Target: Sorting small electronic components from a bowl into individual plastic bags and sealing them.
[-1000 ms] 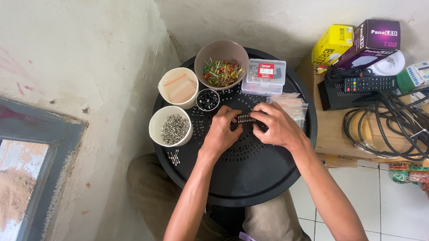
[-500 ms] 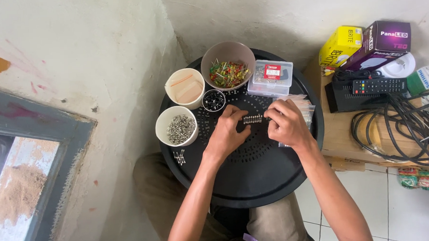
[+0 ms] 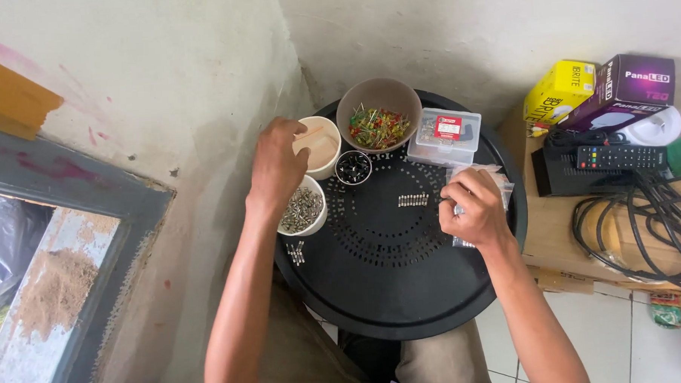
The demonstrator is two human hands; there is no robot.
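Observation:
A round black perforated tray rests on my lap. My left hand hovers over the two white cups at its left edge: one full of small metal parts, one with pale flat pieces. Its fingers are curled; I cannot see anything in them. My right hand rests at the tray's right side on clear plastic bags, fingers pinched together. A short row of small glass-and-metal parts lies between the hands, touching neither.
A brown bowl of coloured parts, a tiny black cup and a clear plastic box stand at the tray's far side. A few loose parts lie at the left rim. Boxes, a remote and cables crowd the right.
Both hands were together at the row of small parts. My left hand has moved left and up over the white cups; my right hand has drawn right onto the bags.

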